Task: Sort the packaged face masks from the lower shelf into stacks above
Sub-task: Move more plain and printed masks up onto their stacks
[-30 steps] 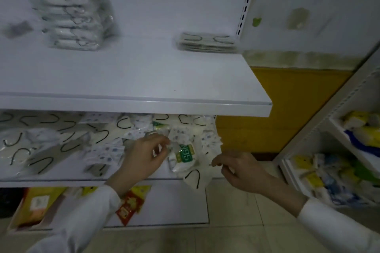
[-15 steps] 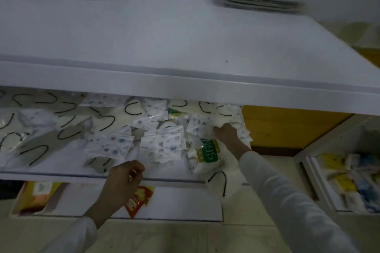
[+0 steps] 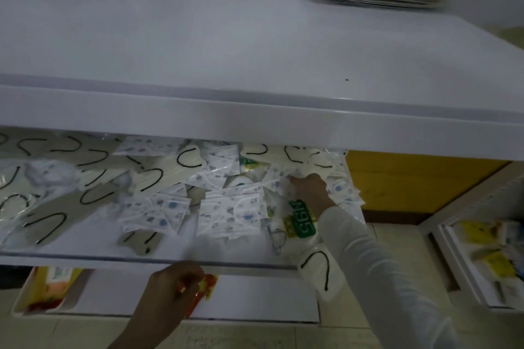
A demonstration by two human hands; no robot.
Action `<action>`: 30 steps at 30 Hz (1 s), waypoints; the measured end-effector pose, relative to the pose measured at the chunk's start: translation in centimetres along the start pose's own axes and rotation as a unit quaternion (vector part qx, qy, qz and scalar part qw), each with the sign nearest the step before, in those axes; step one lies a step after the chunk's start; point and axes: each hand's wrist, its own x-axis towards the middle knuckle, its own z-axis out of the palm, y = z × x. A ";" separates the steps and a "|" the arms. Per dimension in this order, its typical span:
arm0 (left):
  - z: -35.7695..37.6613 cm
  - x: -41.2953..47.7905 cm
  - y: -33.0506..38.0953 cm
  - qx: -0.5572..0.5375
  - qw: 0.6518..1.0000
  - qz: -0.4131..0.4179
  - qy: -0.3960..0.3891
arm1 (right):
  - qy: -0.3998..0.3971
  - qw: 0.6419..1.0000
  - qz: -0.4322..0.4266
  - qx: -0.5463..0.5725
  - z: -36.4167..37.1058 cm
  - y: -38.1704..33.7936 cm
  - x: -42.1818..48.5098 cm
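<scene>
Many mask packets [image 3: 229, 212], likely light, limp, slippery: pinch an edge. Right hand [image 3: 309, 190] buried, grip unclear; left hand [image 3: 173, 289] loosely curled, empty.

Lighting is dim. A white metal shelving unit [image 3: 255, 122] fills most of the view, its lower shelf [image 3: 85, 259] set beneath a wide upper board. To the right are a yellow wall panel [image 3: 411, 178] and a white wall [image 3: 499, 3] above it. The floor [image 3: 255, 334] is pale tile. A second white rack [image 3: 467, 207] stands at far right.
</scene>
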 end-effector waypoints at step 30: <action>-0.4 1.9 -0.2 -0.486 0.806 -0.303 0.153 | -0.005 0.857 -0.425 -0.292 4.3 -1.6 -7.9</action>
